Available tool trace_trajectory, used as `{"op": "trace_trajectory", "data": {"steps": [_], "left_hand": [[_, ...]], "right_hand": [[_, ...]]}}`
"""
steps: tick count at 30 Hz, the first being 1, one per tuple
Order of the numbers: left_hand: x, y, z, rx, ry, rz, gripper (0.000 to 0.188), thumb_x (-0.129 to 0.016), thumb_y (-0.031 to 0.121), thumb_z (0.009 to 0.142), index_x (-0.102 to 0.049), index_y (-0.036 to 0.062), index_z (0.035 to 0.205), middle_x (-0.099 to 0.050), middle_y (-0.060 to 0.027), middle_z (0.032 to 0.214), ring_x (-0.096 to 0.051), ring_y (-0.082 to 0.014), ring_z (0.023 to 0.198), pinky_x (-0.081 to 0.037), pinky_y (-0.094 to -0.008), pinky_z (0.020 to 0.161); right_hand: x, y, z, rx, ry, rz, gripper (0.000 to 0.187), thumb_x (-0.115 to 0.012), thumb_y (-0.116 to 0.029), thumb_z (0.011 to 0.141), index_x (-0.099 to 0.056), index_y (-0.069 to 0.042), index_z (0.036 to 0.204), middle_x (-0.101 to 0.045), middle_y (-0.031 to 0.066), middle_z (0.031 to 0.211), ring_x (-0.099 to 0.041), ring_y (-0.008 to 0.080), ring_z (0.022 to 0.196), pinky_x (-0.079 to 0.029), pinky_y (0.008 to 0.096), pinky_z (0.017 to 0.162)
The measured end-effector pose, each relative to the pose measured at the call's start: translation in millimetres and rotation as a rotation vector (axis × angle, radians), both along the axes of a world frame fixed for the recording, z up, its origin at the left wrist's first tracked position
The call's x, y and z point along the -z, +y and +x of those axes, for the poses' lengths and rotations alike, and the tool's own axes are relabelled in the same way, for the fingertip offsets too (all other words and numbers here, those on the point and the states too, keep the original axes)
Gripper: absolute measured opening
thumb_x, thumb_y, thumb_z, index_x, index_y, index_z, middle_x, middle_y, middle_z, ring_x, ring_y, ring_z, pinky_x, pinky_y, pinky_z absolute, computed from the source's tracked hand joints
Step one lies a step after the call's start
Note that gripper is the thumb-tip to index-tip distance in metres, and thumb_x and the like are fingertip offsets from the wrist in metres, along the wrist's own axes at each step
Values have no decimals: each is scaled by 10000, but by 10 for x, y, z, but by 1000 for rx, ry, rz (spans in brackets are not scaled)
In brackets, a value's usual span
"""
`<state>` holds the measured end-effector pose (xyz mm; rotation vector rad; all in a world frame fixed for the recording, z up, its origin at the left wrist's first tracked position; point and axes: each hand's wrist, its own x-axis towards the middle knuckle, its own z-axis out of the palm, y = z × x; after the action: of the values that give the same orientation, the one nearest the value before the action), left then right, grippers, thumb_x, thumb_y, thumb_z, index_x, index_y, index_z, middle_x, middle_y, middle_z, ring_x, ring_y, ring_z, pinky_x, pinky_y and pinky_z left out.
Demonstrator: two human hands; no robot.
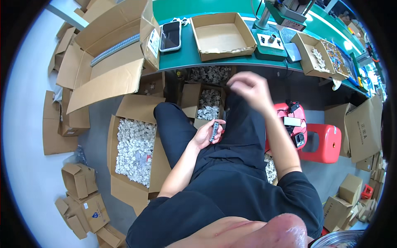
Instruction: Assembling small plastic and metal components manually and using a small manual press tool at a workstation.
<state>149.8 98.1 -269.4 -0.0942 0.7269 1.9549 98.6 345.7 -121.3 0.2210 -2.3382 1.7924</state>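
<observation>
Over my lap, my left hand (202,136) is closed around a short dark grey strip (214,131) made up of small segments. My right hand (253,91) is raised above my right thigh, near the bench's front edge. Its fingers look bent but are smeared, so whether they hold anything is unclear. Between my knees stands a small carton (190,99) with pale small parts (209,103) inside. A larger open carton (161,173) full of white small parts (133,153) sits beside my left leg.
On the green bench (186,58) are a phone (170,36), a shallow cardboard tray (223,35), a small press (271,41) and boxes of small parts (316,58). A red stool (320,143) stands at right, cables and a device on it. Cartons (80,182) line the left floor.
</observation>
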Motion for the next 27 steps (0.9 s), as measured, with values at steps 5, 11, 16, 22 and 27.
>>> {"op": "trace_trajectory", "data": {"steps": [5,11,16,22,27], "left_hand": [[57,-40,-13,-57,-20,280,470,-350,481,1074,-544,81,1227,-545,-9,848,-516,-130,646,-436,-264,497],[96,-89,43,7,-70,259,444,-330,480,1079,-555,105,1150,-558,-10,847,-520,-133,642,-431,-261,490],[165,16,-1,-37,-91,251,458,-321,488,1080,-563,101,1038,-553,-8,830,-516,-132,631,-428,-258,488],[108,91,12,2,-55,165,493,-309,470,1086,-569,66,975,-542,-24,792,-504,-137,597,-425,-263,484],[279,35,8,144,28,270,479,-318,475,1082,-532,47,1079,-570,-68,819,-508,-126,597,-425,-249,466]], "right_hand": [[858,-634,551,-93,-318,-286,201,-724,-113,884,-722,-5,1054,-746,81,978,-690,124,867,-557,286,792],[874,-612,651,-203,-435,-29,247,-662,-166,919,-715,-17,1109,-744,146,1002,-727,233,877,-565,332,812],[1038,-525,593,-149,206,361,272,-657,-184,898,-720,-34,1116,-732,183,1004,-715,319,896,-556,389,848],[762,-270,483,-435,17,564,286,-665,-203,911,-700,-1,1109,-722,155,1047,-677,343,975,-524,405,910],[755,-222,440,-551,-156,391,269,-692,-186,904,-690,25,1071,-723,135,980,-692,282,894,-540,379,831]]}}
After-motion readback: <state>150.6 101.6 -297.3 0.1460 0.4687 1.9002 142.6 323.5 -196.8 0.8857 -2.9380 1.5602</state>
